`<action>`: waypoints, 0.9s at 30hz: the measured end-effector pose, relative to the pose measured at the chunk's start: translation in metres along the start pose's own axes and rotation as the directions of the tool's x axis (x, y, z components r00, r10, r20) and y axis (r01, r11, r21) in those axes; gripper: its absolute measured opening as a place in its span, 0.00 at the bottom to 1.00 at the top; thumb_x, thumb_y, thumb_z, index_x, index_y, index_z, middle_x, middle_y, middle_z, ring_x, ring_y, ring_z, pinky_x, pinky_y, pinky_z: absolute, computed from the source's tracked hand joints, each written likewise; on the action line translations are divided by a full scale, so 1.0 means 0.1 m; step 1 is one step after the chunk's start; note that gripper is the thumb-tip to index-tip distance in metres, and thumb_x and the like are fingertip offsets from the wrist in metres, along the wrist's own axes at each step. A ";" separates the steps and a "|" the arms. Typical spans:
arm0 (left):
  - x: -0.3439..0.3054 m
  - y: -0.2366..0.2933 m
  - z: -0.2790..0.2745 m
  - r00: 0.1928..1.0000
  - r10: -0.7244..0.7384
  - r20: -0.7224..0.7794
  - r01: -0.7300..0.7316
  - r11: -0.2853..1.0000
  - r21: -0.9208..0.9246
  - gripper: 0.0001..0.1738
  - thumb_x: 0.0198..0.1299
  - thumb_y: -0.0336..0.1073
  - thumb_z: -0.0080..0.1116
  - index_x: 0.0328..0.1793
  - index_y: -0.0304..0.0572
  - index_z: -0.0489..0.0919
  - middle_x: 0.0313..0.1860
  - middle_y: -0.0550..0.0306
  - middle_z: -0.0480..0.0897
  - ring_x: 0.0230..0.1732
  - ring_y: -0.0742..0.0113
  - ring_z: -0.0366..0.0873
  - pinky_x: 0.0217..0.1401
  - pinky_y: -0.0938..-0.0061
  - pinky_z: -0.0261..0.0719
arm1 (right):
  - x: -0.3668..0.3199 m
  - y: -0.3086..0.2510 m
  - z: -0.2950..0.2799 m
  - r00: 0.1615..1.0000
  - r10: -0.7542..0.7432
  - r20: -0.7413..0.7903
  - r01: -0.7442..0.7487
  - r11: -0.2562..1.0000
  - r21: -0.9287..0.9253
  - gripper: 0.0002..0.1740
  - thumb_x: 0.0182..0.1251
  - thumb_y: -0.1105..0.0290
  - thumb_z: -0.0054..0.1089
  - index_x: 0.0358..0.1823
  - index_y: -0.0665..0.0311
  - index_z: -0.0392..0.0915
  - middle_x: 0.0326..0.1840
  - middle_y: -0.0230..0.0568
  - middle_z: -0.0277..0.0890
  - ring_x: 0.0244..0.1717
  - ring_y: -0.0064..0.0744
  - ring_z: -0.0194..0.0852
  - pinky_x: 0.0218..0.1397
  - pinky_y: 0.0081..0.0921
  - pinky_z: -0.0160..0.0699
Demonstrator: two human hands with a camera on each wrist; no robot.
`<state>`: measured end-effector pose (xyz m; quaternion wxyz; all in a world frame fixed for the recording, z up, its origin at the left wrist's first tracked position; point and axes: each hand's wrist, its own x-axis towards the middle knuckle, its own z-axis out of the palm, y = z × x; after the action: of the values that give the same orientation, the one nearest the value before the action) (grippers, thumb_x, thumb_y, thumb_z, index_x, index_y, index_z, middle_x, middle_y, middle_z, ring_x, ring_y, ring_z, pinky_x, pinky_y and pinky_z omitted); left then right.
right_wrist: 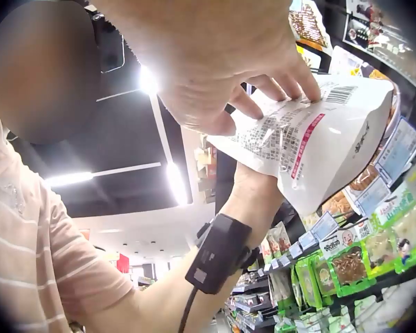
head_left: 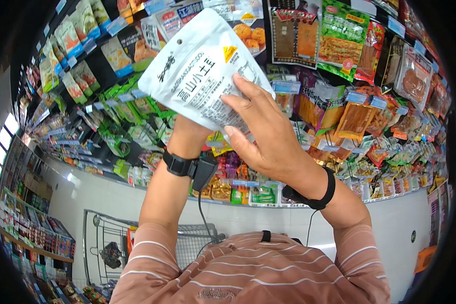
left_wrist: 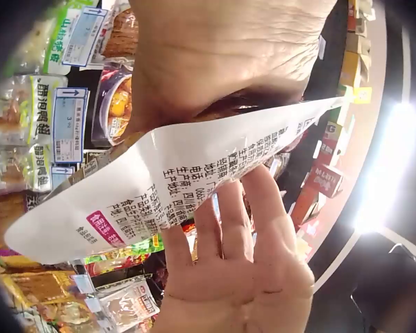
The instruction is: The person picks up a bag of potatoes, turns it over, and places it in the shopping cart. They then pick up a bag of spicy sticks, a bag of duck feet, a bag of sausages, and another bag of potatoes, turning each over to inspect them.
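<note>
A white snack pouch with black Chinese print and a small yellow triangle is held up, tilted, in front of the shelves. My left hand holds it from behind; in the head view the pouch covers those fingers and only the wrist shows below. My right hand lies over the pouch's lower right part, its spread fingertips touching the printed face. In the right wrist view, several fingertips rest on the small text beside a pink strip and near a barcode. Each wrist wears a black strap with a small device.
Packaged snacks hang and lie on the shelves with blue-edged price tags close behind the pouch. A metal shopping cart stands at lower left on the pale floor. More goods racks line the far left.
</note>
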<state>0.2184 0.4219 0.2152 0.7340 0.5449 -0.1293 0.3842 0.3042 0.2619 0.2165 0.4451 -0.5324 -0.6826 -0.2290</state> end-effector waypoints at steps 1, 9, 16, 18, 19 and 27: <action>0.01 -0.03 -0.07 0.997 -0.044 0.061 0.055 0.981 -0.187 0.34 0.74 0.55 0.44 0.74 0.35 0.65 0.69 0.42 0.74 0.66 0.49 0.76 0.69 0.55 0.77 | -0.02 -0.01 0.02 0.999 -0.025 0.019 0.026 0.999 -0.047 0.28 0.62 0.70 0.62 0.65 0.67 0.72 0.72 0.61 0.63 0.71 0.59 0.65 0.71 0.45 0.65; 0.01 -0.12 -0.36 0.971 -0.186 0.149 0.238 0.795 -0.557 0.33 0.75 0.53 0.41 0.74 0.33 0.66 0.69 0.37 0.74 0.66 0.43 0.75 0.66 0.49 0.79 | -0.08 -0.02 0.02 0.993 -0.068 0.097 0.074 0.995 -0.060 0.24 0.56 0.76 0.65 0.58 0.62 0.79 0.72 0.56 0.66 0.71 0.57 0.66 0.71 0.44 0.68; 0.01 -0.08 -0.35 0.972 -0.223 0.074 0.229 0.835 -0.500 0.29 0.77 0.47 0.39 0.73 0.29 0.66 0.67 0.35 0.75 0.62 0.42 0.78 0.62 0.49 0.83 | -0.14 0.12 0.08 0.993 -0.078 0.086 0.079 0.997 -0.003 0.26 0.55 0.78 0.69 0.57 0.59 0.79 0.73 0.55 0.64 0.71 0.57 0.66 0.71 0.43 0.69; -0.04 -0.03 -0.27 0.973 -0.228 0.034 0.216 0.851 -0.478 0.28 0.77 0.46 0.38 0.72 0.29 0.66 0.67 0.35 0.75 0.62 0.42 0.78 0.62 0.50 0.83 | -0.13 0.13 0.08 0.995 -0.077 0.064 0.077 0.997 -0.001 0.26 0.53 0.78 0.69 0.56 0.58 0.79 0.70 0.57 0.65 0.70 0.59 0.66 0.70 0.45 0.69; -0.06 -0.01 -0.25 0.973 -0.229 0.014 0.209 0.860 -0.466 0.28 0.78 0.45 0.38 0.72 0.29 0.66 0.67 0.35 0.75 0.62 0.42 0.79 0.62 0.50 0.83 | -0.13 0.13 0.08 0.995 -0.068 0.068 0.069 0.998 -0.013 0.27 0.54 0.78 0.69 0.58 0.57 0.79 0.71 0.56 0.65 0.71 0.58 0.65 0.71 0.44 0.68; 0.00 -0.04 -0.24 0.961 -0.238 0.138 0.273 0.777 -0.567 0.28 0.78 0.47 0.38 0.70 0.30 0.69 0.65 0.36 0.77 0.60 0.44 0.80 0.58 0.53 0.86 | -0.15 0.14 0.07 0.997 -0.060 0.054 0.064 0.996 -0.069 0.28 0.55 0.75 0.70 0.60 0.55 0.78 0.70 0.58 0.65 0.72 0.60 0.62 0.72 0.48 0.65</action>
<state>0.2158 0.4435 0.2037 0.9063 0.3179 -0.1866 0.2070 0.3154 0.2644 0.1980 0.4007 -0.5321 -0.7016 -0.2530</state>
